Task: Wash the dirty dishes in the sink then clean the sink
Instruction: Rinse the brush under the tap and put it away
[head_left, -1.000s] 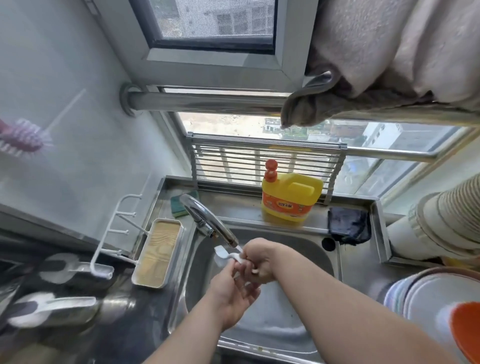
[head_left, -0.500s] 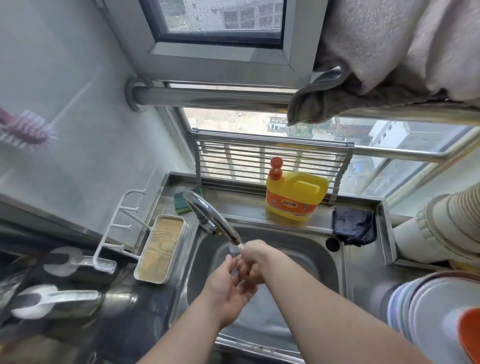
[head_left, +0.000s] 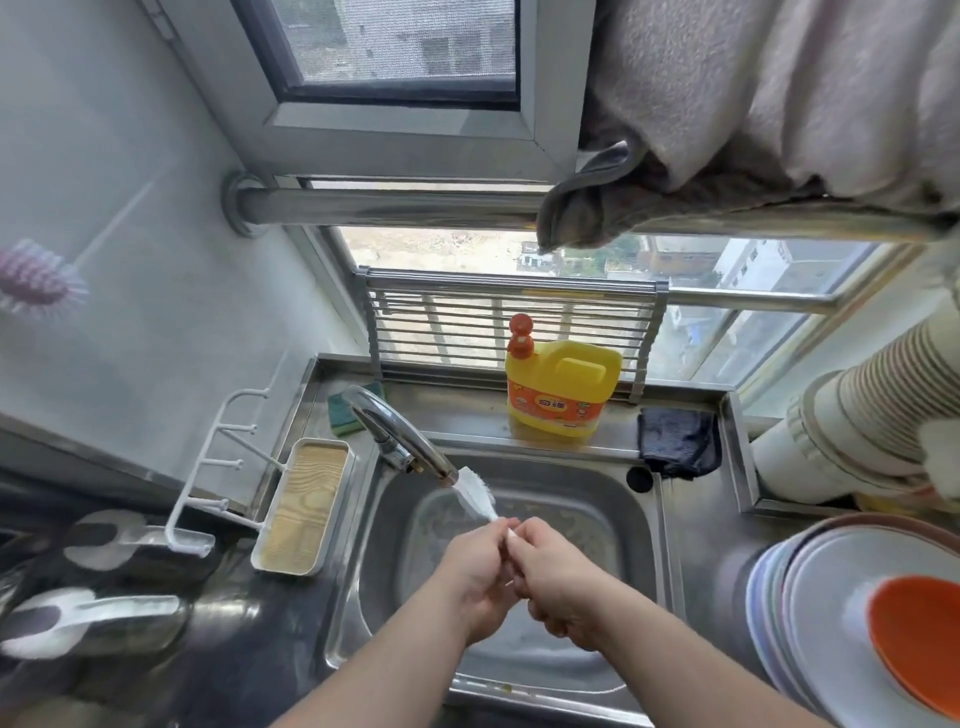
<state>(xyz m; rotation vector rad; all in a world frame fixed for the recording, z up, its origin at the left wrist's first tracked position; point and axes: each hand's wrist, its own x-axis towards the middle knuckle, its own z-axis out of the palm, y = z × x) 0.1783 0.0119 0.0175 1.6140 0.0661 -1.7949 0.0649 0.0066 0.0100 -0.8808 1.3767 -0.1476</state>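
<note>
Both hands dropped back from the faucet (head_left: 400, 441). White spoon (head_left: 475, 493) now slants up-left under its spout, handle pinched by left hand (head_left: 475, 577) and right hand (head_left: 556, 582) together over the sink (head_left: 644, 545).

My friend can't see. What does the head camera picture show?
Two hands, left hand and right hand, hold a small white utensil under the faucet over a steel sink. Yellow dish soap stands behind; stacked plates sit right.

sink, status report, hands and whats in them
Left hand and right hand both grip white spoon under faucet. Sink basin otherwise bare. Nothing blocking.
</note>
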